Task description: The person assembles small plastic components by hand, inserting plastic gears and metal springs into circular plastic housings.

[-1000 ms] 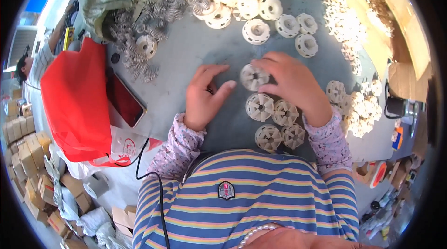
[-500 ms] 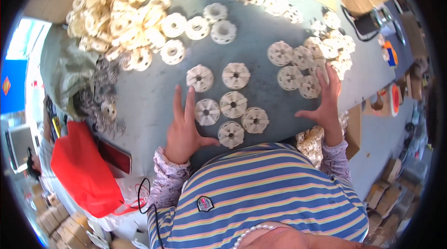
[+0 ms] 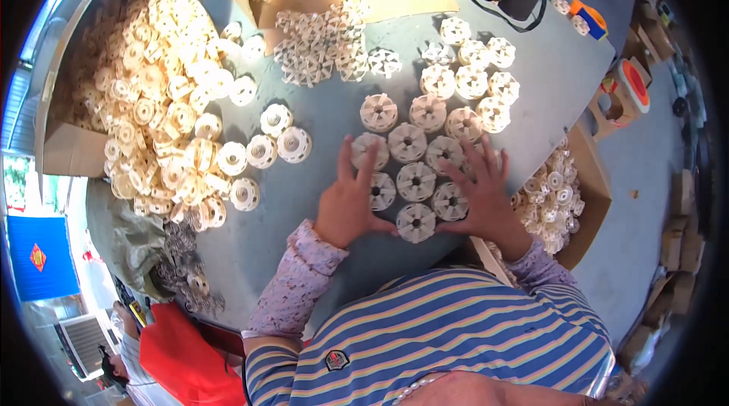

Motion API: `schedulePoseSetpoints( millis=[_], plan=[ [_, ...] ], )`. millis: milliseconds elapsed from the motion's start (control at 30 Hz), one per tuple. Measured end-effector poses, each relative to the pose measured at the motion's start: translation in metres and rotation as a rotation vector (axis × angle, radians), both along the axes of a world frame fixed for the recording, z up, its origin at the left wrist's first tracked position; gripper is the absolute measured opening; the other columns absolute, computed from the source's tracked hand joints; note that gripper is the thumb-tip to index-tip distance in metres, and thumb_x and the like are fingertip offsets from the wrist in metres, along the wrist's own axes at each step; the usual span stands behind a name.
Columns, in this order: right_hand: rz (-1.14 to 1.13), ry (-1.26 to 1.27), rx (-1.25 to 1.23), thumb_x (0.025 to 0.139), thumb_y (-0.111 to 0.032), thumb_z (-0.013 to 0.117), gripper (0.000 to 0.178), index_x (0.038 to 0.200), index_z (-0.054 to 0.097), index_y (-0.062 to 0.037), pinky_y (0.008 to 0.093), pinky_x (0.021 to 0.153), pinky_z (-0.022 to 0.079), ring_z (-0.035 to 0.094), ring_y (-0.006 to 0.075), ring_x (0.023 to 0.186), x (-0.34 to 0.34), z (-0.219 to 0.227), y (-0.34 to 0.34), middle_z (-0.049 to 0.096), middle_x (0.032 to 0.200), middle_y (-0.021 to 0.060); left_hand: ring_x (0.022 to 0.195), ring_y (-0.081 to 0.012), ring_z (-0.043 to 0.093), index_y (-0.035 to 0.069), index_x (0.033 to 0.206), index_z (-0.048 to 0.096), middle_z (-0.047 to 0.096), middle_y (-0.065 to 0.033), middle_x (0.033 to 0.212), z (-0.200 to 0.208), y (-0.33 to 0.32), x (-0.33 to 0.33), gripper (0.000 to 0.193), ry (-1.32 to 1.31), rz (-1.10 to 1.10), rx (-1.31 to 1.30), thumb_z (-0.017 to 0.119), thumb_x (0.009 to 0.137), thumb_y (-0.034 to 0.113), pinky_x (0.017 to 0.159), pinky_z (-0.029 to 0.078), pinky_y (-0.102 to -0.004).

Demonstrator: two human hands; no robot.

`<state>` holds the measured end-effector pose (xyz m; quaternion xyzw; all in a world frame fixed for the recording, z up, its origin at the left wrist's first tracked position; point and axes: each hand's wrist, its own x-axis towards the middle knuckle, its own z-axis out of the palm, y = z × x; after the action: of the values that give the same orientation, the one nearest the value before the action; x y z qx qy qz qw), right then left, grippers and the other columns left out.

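Both hands have come closer together since the earlier frame: the right one has left its place at the far right, and the head view has swung too, bringing more of the big left-hand pile into my picture. Spoked white wheels [image 3: 415, 182] that lay in two separate sets now form one tight group on the grey table [image 3: 304, 197], about ten of them, lying flat, many edge to edge.

I see the left hand [image 3: 345, 212] on the group's left side, fingers spread, fingertips at the outer wheels and thumb toward the nearest one. Opposite, the right hand [image 3: 486, 205] is also spread, its fingers over the right-hand wheels and its thumb by that same nearest wheel. Neither hand is pinching anything; I cannot tell how firmly the fingers press.

Just beyond the group, up and to the right, I have another cluster of pale wheels [image 3: 471, 82]. Three coil-centred rings [image 3: 294, 145] sit left of the group, near the heaped pale parts [image 3: 167, 102]. Grey springs [image 3: 182, 246] lie lower left by a green sack [image 3: 114, 231], with a red bag [image 3: 186, 357] below. To the right, beside the table, a cardboard box [image 3: 598, 216] holds more white parts.
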<state>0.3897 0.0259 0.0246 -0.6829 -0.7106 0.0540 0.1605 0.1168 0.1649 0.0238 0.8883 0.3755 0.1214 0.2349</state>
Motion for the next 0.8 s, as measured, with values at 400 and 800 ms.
schedulePoseSetpoints(
  millis=[400, 800],
  plan=[
    [-0.121, 0.168, 0.042, 0.059, -0.068, 0.097, 0.113, 0.156, 0.061, -0.02, 0.0709, 0.129, 0.009, 0.022, 0.0483, 0.164, 0.083, 0.001, -0.003, 0.04, 0.173, 0.0172, 0.097, -0.0413, 0.076, 0.012, 0.146, 0.06, 0.057, -0.0205, 0.15, 0.04, 0.119, 0.111, 0.062, -0.299, -0.042, 0.299, 0.08, 0.091, 0.033, 0.078, 0.064, -0.0475],
    [-0.422, 0.231, 0.267, 0.067, -0.048, 0.099, 0.117, 0.167, 0.046, -0.0162, 0.0663, 0.129, 0.019, 0.026, 0.0508, 0.162, 0.107, -0.003, -0.009, 0.027, 0.177, 0.0265, 0.108, -0.0412, 0.074, 0.015, 0.138, 0.069, 0.067, -0.0141, 0.14, -0.017, 0.282, 0.188, 0.037, 0.297, 0.06, 0.26, 0.064, 0.102, 0.023, 0.089, 0.062, -0.0505]
  ],
)
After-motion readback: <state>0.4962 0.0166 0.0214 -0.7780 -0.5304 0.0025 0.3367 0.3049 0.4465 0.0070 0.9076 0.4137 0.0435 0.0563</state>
